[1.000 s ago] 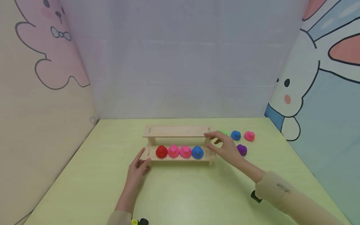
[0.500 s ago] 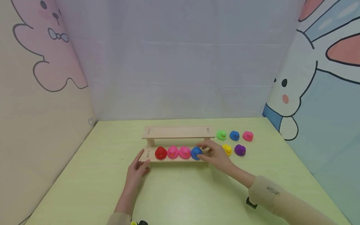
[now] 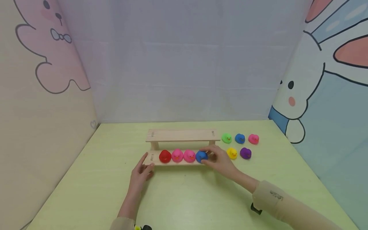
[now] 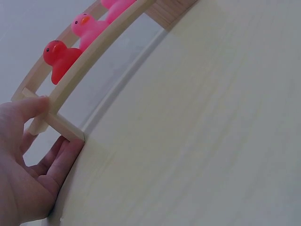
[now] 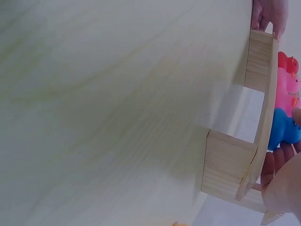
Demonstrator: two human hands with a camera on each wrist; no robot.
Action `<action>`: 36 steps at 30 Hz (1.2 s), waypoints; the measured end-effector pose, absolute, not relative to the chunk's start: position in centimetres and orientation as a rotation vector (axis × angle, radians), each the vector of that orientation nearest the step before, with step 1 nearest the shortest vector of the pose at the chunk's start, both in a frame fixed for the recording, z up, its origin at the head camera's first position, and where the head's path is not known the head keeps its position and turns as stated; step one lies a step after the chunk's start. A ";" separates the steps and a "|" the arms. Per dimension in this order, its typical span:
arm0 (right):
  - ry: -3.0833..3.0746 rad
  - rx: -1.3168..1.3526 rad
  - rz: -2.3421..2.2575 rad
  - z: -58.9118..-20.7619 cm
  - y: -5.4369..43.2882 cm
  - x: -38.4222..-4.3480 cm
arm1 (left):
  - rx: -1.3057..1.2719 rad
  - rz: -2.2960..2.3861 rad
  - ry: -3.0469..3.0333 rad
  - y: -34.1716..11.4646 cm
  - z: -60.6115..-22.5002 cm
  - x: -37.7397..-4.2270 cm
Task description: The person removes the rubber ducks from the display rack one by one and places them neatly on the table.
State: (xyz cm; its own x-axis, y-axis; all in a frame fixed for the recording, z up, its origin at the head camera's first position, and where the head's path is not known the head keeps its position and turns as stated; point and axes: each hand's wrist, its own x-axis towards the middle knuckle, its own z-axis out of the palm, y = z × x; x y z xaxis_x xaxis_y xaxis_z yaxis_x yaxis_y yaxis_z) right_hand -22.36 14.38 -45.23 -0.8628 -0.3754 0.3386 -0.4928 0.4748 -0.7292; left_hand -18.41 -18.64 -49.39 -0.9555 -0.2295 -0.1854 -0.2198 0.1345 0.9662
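Observation:
A two-tier wooden shelf (image 3: pixel 182 135) stands on the table. Along its lower board sit a red rubber duck (image 3: pixel 165 156), two pink rubber ducks (image 3: pixel 183 156) and a blue rubber duck (image 3: pixel 201 156), close side by side. My right hand (image 3: pixel 222 162) pinches the blue duck between thumb and fingers at the row's right end. At the left end of the lower board, my left hand (image 3: pixel 140 172) grips the shelf. The left wrist view shows that thumb on the board and the fingers (image 4: pixel 66 162) by the end support.
Right of the shelf, loose ducks lie on the table (image 3: pixel 184 198): green (image 3: pixel 226 138), blue (image 3: pixel 240 138), pink (image 3: pixel 254 139), yellow (image 3: pixel 232 153) and purple (image 3: pixel 245 153). Printed walls bound the table on both sides, with a pale curtain (image 3: pixel 184 64) behind.
My right hand has moved left and down from the upper board's right end to the blue duck and pinches it. The left hand stays on the shelf; the ducks keep their places.

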 end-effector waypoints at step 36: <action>-2.594 0.783 1.383 -44.7 15.0 -22.5 | 0.434 -2.044 -2.327 -18.7 -49.3 -18.7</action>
